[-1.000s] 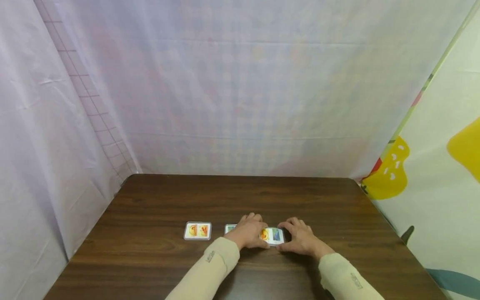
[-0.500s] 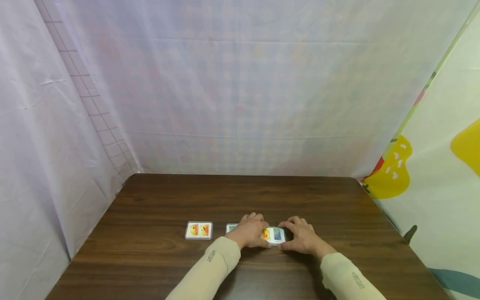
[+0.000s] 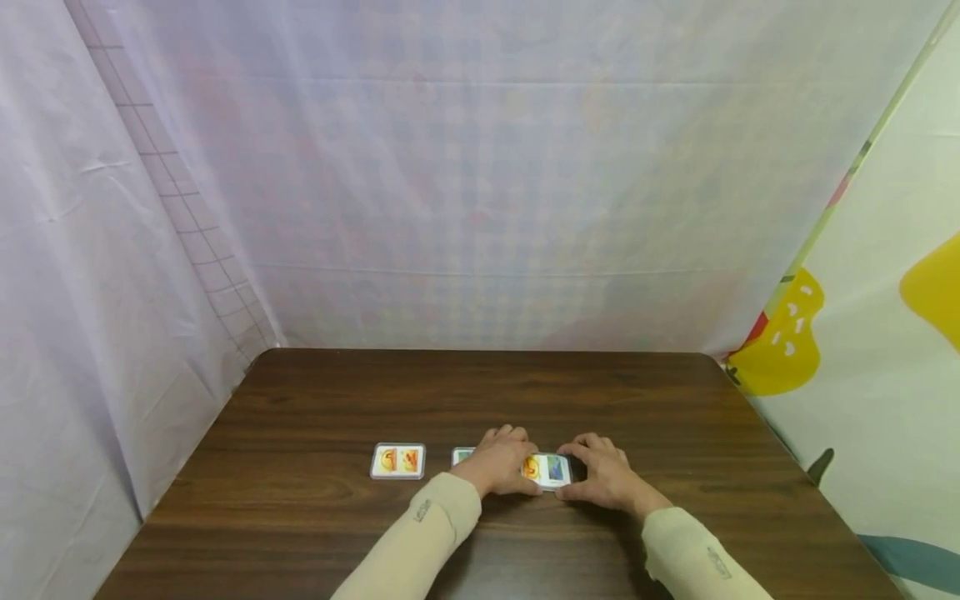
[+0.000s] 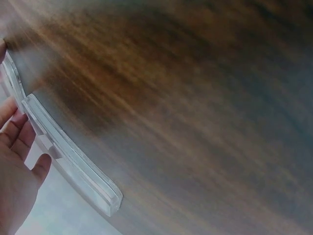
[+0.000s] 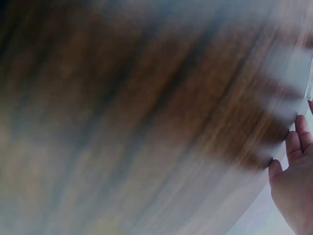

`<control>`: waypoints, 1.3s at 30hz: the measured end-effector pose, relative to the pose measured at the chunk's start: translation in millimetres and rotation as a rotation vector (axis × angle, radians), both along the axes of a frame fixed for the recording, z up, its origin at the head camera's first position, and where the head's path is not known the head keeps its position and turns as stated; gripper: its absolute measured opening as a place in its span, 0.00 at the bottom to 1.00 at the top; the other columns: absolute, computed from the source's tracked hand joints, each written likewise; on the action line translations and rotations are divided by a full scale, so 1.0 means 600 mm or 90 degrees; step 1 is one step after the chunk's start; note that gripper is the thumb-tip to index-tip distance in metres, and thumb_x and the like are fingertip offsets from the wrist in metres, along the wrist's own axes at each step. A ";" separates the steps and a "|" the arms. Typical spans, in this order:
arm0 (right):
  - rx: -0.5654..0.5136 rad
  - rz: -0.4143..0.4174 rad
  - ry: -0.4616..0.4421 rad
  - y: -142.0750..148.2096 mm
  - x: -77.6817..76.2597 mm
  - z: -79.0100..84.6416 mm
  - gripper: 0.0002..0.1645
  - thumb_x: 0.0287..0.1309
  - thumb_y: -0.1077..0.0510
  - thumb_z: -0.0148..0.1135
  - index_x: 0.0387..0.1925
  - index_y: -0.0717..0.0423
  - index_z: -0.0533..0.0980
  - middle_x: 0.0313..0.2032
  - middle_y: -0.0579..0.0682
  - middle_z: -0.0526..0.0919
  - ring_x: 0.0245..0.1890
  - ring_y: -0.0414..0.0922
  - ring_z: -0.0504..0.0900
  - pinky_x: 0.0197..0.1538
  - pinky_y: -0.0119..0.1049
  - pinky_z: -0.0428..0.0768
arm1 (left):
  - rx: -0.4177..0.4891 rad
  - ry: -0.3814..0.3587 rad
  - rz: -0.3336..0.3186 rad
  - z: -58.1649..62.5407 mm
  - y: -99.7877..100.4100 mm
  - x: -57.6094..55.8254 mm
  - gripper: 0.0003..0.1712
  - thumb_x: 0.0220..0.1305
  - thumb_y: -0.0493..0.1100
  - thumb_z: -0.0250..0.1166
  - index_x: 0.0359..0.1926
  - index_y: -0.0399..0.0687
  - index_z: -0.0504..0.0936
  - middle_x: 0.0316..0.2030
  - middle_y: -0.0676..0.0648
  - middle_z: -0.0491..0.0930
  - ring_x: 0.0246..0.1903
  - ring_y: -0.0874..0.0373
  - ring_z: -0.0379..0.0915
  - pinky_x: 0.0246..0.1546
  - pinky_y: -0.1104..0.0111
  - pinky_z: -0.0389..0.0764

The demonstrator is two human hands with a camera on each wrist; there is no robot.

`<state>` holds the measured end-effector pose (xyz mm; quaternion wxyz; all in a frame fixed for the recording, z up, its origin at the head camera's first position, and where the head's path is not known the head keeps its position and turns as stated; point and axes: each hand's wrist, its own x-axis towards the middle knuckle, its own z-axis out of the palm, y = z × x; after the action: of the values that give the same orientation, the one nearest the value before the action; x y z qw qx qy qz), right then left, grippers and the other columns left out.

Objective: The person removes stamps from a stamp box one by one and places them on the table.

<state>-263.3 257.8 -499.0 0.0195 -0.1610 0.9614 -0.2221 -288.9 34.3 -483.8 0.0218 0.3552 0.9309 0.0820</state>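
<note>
Between the two hands a flat, clear-edged picture card (image 3: 557,472) lies on the table, showing an orange design and a blue-green one. My left hand (image 3: 495,463) grips its left end, thumb at the near edge and fingers at the far edge, hiding that end. From the other side my right hand (image 3: 602,473) pinches the right end between thumb and index finger. A second card (image 3: 461,455) peeks out left of the left hand, mostly covered. In the left wrist view its clear thick case (image 4: 73,152) lies beside the left hand's fingers.
Farther left lies a third card (image 3: 398,461) with two orange-red pictures. All rest on a dark wood-grain table (image 3: 315,392) with rounded far corners. A pale curtain (image 3: 480,208) hangs behind it, and a white sheet with yellow shapes (image 3: 780,350) is at the right.
The view has shifted very slightly. Both hands keep their places at the card, and the cards have not visibly moved.
</note>
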 end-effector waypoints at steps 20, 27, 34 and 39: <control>0.022 -0.002 0.015 -0.004 0.000 -0.001 0.36 0.43 0.39 0.76 0.54 0.48 0.77 0.54 0.54 0.72 0.57 0.57 0.69 0.57 0.63 0.63 | -0.029 0.010 -0.012 0.001 -0.001 -0.003 0.33 0.56 0.65 0.69 0.58 0.55 0.80 0.48 0.55 0.74 0.51 0.60 0.68 0.57 0.61 0.66; 0.029 -0.004 0.020 -0.004 -0.001 -0.002 0.36 0.43 0.39 0.76 0.54 0.48 0.77 0.53 0.54 0.72 0.56 0.57 0.69 0.57 0.63 0.64 | -0.037 0.014 -0.014 0.002 0.000 -0.003 0.34 0.58 0.66 0.68 0.59 0.54 0.80 0.50 0.55 0.74 0.53 0.59 0.68 0.58 0.60 0.66; 0.027 -0.005 0.012 -0.006 0.001 0.000 0.36 0.43 0.40 0.76 0.54 0.48 0.77 0.54 0.54 0.71 0.56 0.57 0.69 0.57 0.62 0.64 | -0.026 0.010 -0.019 0.002 -0.002 -0.003 0.34 0.58 0.65 0.68 0.60 0.52 0.80 0.50 0.55 0.74 0.52 0.59 0.68 0.57 0.61 0.66; 0.023 -0.006 0.009 -0.006 0.003 0.003 0.36 0.43 0.40 0.76 0.54 0.47 0.77 0.54 0.54 0.71 0.56 0.59 0.68 0.57 0.63 0.63 | -0.017 0.006 -0.019 0.003 -0.003 -0.001 0.33 0.58 0.65 0.68 0.59 0.53 0.80 0.50 0.56 0.74 0.51 0.60 0.68 0.57 0.62 0.66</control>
<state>-261.8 254.2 -497.2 0.0143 -0.1581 0.9662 -0.2032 -289.4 32.4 -482.0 0.0230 0.3694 0.9265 0.0677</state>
